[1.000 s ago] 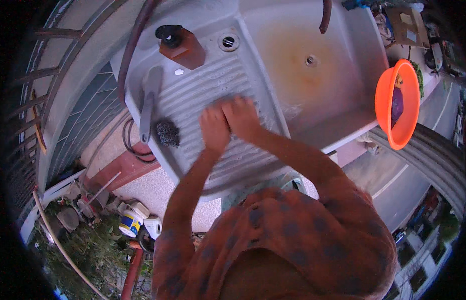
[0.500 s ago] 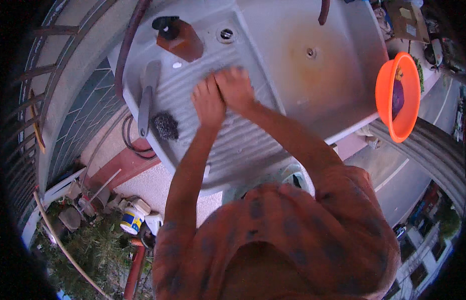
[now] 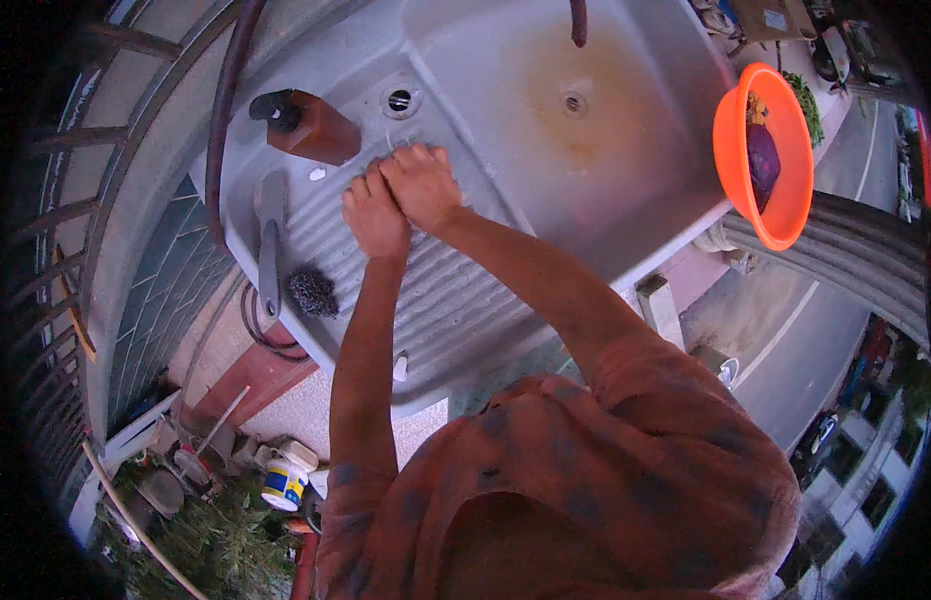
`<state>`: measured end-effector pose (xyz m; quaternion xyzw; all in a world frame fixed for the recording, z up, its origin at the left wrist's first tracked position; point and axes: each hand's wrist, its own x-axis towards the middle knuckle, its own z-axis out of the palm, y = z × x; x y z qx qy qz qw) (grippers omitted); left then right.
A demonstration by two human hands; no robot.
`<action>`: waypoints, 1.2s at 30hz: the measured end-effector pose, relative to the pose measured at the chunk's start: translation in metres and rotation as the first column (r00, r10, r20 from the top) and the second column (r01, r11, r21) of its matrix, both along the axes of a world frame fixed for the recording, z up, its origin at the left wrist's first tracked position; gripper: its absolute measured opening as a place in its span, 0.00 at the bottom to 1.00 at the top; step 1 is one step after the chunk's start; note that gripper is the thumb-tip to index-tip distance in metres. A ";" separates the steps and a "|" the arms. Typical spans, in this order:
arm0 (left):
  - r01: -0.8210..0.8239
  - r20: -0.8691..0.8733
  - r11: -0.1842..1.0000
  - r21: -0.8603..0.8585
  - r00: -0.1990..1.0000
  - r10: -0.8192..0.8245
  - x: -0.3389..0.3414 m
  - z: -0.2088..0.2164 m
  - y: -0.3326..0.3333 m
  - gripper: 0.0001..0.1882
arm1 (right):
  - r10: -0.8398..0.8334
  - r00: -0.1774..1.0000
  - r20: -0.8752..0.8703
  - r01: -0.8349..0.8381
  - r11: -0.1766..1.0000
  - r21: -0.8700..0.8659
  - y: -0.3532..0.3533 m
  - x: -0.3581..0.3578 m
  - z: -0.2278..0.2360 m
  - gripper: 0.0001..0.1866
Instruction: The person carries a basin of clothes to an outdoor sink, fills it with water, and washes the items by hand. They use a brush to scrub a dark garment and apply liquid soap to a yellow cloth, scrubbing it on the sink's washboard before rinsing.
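Note:
Side by side, my left hand point(image 3: 376, 220) and my right hand point(image 3: 422, 188) press down on the ridged washboard point(image 3: 465, 305) of a grey sink. Their fingers are bent and held together, and the right hand's fingers lie against the left's. Whatever is under them, if anything, is hidden. Beyond the hands stands an amber pump bottle point(image 3: 320, 130) with a black top, and a small white piece point(image 3: 317, 174) lies near it. Left of my hands are a dark scouring pad point(image 3: 313, 291) and a grey-handled tool point(image 3: 270, 250) on the sink's edge.
The deeper basin point(image 3: 645, 130) on the right has a brownish stain around its drain. An orange bowl point(image 3: 727, 150) with purple contents stands beyond its right edge. A dark hose point(image 3: 225, 130) hangs at the left. Another white piece point(image 3: 400, 368) lies near the front edge.
Both hands have slid a little up the ridges toward the drain, and their fingers are more bent. The whole view has shifted, so the sink appears farther left.

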<state>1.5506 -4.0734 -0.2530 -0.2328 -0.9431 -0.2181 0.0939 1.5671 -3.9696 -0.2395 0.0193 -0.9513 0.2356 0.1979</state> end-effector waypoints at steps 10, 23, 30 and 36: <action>0.062 0.175 0.998 -0.020 0.983 -0.058 0.066 0.011 -0.030 0.19 | 0.092 0.985 0.144 -0.104 0.992 0.076 -0.013 0.063 0.015 0.05; 0.071 0.006 0.997 -0.032 0.997 -0.070 0.068 -0.013 -0.024 0.18 | 0.125 0.977 0.171 -0.131 0.991 0.024 -0.013 0.067 -0.015 0.06; 0.044 0.156 0.996 0.077 0.986 -0.056 0.034 0.009 -0.006 0.15 | 0.054 0.987 0.149 -0.045 0.997 -0.063 0.000 0.030 -0.003 0.06; 0.113 0.273 0.993 0.037 0.955 -0.119 0.064 0.008 -0.025 0.18 | 0.121 0.975 0.184 -0.120 0.993 -0.021 -0.010 0.065 0.010 0.05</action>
